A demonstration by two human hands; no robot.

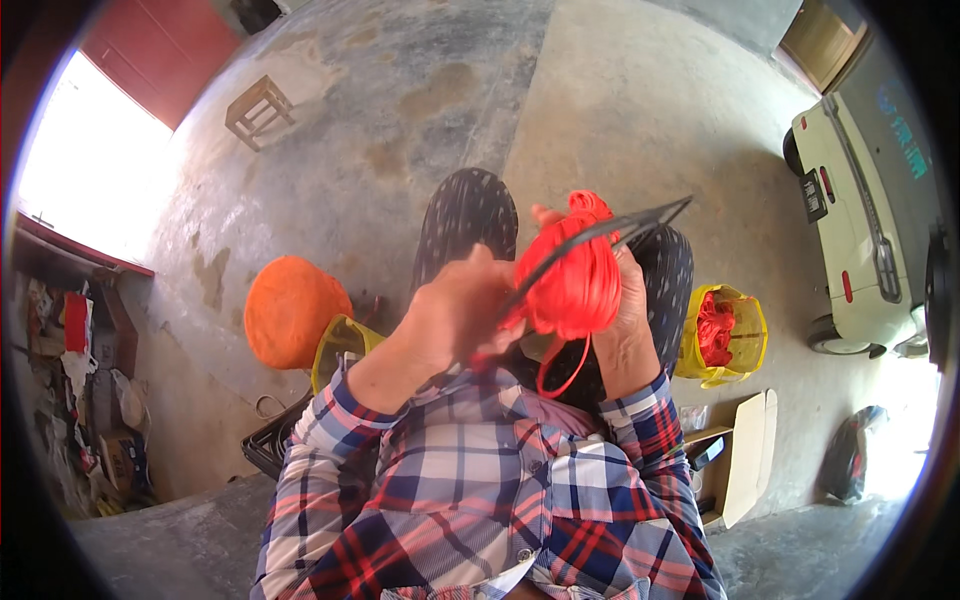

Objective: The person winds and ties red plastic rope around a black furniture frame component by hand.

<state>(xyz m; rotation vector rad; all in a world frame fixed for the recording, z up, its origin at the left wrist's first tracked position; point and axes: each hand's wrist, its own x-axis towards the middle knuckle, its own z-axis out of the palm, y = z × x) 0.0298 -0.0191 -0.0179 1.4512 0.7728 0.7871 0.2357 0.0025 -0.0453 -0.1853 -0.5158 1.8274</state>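
Note:
A thick bundle of shiny red cord (pixel 572 285) is held up in front of my lap, a loose red loop hanging below it. My right hand (pixel 628 315) is closed around its right side and back, with fingertips showing at its top. A thin black strip (pixel 600 228) crosses the front of the bundle and sticks out past its upper right, bent at the tip. At the bundle's left side, my left hand (pixel 455 305) is smeared by motion, its fingers curled in where the strip's lower end runs. The bundle hides part of both hands' fingers.
By my right knee stands a yellow bag (pixel 752 345) with red bundles in it. Behind it lies an open cardboard box (pixel 752 455). To my left are an orange round seat (pixel 292 312) and another yellow bag (pixel 330 350). A wooden stool (pixel 258 108) and a parked vehicle (pixel 855 230) stand farther off.

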